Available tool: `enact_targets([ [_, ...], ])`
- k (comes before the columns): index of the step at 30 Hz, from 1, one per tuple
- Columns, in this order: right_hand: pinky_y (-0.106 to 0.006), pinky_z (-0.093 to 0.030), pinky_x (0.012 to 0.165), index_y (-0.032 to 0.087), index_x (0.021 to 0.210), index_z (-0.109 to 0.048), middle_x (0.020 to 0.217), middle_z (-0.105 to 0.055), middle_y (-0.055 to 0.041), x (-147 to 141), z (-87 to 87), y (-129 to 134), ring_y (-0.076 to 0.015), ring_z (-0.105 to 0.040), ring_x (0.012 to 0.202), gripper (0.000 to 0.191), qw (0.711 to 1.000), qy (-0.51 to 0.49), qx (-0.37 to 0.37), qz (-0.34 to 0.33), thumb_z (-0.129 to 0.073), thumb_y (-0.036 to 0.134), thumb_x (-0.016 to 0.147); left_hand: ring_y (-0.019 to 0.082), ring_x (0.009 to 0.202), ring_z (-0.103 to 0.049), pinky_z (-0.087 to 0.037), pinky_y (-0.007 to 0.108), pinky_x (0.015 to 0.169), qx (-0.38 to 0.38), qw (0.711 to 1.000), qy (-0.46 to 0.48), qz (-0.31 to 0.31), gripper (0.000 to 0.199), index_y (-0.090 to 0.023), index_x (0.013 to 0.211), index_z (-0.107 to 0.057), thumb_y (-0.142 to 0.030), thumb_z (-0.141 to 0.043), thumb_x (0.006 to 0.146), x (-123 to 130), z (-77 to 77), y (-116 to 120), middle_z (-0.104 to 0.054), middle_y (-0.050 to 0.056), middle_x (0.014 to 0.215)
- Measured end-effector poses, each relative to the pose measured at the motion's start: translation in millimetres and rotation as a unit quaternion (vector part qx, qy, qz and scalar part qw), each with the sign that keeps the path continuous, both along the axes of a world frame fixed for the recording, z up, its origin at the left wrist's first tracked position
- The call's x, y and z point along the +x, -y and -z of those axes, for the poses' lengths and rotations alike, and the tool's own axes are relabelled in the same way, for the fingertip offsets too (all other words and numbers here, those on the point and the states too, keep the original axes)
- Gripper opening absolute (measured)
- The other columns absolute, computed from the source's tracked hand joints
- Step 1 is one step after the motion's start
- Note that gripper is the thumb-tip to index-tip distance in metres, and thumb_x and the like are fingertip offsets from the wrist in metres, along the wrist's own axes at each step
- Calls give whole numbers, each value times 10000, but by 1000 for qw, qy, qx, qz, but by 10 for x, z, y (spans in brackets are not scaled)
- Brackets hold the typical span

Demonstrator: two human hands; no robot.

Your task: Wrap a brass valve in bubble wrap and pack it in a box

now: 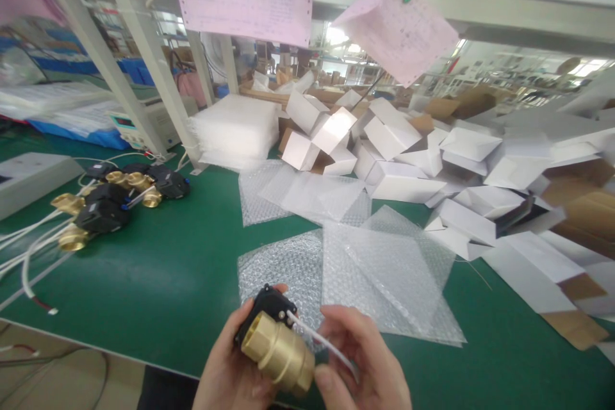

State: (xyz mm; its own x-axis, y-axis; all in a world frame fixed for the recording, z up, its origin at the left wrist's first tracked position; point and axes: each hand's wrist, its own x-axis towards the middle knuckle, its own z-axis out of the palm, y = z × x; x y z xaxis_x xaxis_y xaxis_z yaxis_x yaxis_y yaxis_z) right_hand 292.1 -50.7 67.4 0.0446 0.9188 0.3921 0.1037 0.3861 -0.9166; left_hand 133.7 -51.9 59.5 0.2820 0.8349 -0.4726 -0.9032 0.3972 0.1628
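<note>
My left hand (pixel 225 365) is wrapped round a motorized ball valve with a brass body (pixel 279 352) and a black actuator housing (pixel 265 307). The valve is tilted above the table's front edge. From the housing a white cable (pixel 319 337) runs to the right, into my right hand (pixel 368 359). The fingers of that hand are curled about the cable, and its thumb is close to the valve's brass end; whether they touch is unclear. Just beyond my hands lies a sheet of bubble wrap (pixel 283 262), with more bubble wrap sheets (pixel 389 275) overlapping to its right.
More motorized valves (pixel 103 208) with white cables lie at the left. A stack of white foam sheets (pixel 235 128) stands at the back. Open white cartons (pixel 408 179) are heaped along the right side. Pink papers (pixel 245 0) hang from the rail above the green tabletop (pixel 182 282).
</note>
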Motion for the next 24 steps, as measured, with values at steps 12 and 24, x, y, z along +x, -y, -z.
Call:
enact_targets([
  [12,-259,-541,763,216,1025,-744,948,-771,-32,93,-40,-148,-213,-719,853,223,974,-35,-217,-61,-732,364,859,55,420,-530,-348,102,344,30,994,-50,96,451,-91,960,-769,-540,-748,916,128,-182,-14,-708,79,743],
  [24,-220,-488,669,223,987,-738,863,-749,-20,43,77,-69,-166,-672,733,267,973,-74,-209,-62,-769,457,863,13,375,-402,-277,94,336,19,988,-71,133,579,-85,722,-694,-621,-910,687,79,-63,-21,-583,-1,575],
])
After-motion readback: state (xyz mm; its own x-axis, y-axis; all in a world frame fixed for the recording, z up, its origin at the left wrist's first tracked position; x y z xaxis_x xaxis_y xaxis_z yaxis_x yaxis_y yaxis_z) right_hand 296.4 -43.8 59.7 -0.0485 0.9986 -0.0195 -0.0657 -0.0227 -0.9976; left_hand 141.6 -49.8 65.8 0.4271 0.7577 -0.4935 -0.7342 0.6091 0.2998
